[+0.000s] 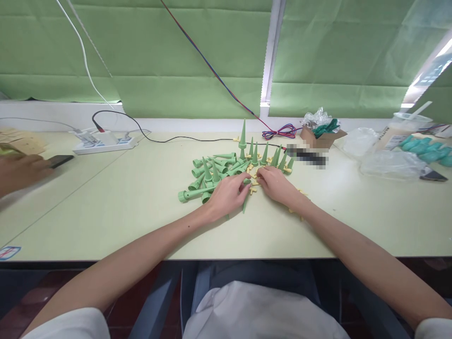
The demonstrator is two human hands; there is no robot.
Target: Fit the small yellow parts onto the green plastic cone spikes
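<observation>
My left hand [229,193] is closed around a green plastic spike [244,205], whose pointed end shows below the fingers. Close by on the right, my right hand [277,184] has its fingers curled together among small yellow plastic pieces [253,190]; what they pinch, if anything, is hidden. A heap of hollow green spikes [197,194] lies to the left of my left hand. Behind both hands, several green cones [254,154] stand point up, and one taller spike [242,139] rises above them.
A power strip [106,147] with cables stands at the back left, near another person's hand [21,172] and a phone [60,161]. At the right are a cardboard box [322,137], a drink cup [391,134], plastic bags [391,164] and a dark phone [433,175].
</observation>
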